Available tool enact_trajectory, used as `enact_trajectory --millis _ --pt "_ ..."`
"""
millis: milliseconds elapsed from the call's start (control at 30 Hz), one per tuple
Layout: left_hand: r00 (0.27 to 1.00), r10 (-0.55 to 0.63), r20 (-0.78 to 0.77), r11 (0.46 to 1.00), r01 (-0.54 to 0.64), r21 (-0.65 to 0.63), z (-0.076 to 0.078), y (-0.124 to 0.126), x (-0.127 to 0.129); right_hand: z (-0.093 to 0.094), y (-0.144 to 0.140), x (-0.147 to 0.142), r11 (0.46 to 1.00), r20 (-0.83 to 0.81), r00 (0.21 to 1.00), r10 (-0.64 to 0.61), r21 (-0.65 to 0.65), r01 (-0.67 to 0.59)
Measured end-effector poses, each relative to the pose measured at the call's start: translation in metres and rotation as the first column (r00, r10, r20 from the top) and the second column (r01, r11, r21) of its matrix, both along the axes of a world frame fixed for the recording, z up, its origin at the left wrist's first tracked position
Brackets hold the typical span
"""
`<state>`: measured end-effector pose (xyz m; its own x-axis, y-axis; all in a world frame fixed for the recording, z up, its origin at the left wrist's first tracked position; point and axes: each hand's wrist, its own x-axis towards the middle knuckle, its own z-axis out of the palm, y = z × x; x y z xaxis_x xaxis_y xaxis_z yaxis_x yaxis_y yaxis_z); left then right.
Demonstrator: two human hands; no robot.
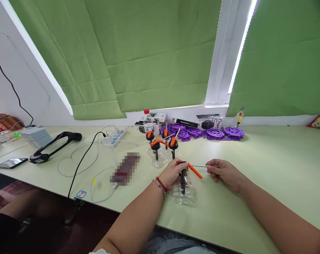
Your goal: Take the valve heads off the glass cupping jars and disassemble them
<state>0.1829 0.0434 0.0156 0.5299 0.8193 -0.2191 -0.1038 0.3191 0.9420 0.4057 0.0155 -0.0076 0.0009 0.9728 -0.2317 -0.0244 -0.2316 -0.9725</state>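
Upright on the table stands a clear glass bottle [185,197] with a black stem inside and an orange lever [195,170] on its black top. My left hand [173,173] wraps around the bottle's neck and top from the left. A thin metal rod [199,166] sticks out sideways from the top. At its far end my right hand [223,173] pinches the rod between thumb and fingers. Whether the rod is fixed in the top is hidden by my left hand. Just behind stand several similar glass bottles [158,162] with black and orange tops and metal rods.
Purple plastic parts [214,133] and cup holder boxes [210,121] lie along the wall, beside a red-capped plastic bottle [146,116]. On the left are a blurred-out object [125,169], a power strip [119,137], cables, a black headset-like frame [55,146] and a phone [12,162].
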Motion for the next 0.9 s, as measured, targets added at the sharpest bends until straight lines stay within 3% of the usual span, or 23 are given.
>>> enact_trajectory --millis 167,900 --pt "1.000 0.022 -0.008 1.000 -0.022 0.005 0.0019 0.0006 -0.0004 -0.0018 0.0005 0.0022 0.998 -0.001 1.000 -0.006 -0.055 0.006" --pt "0.998 0.038 -0.044 0.998 -0.036 0.053 0.0008 0.0042 -0.0027 -0.0015 0.0020 0.0002 0.997 0.038 0.999 0.021 -0.076 -0.018"
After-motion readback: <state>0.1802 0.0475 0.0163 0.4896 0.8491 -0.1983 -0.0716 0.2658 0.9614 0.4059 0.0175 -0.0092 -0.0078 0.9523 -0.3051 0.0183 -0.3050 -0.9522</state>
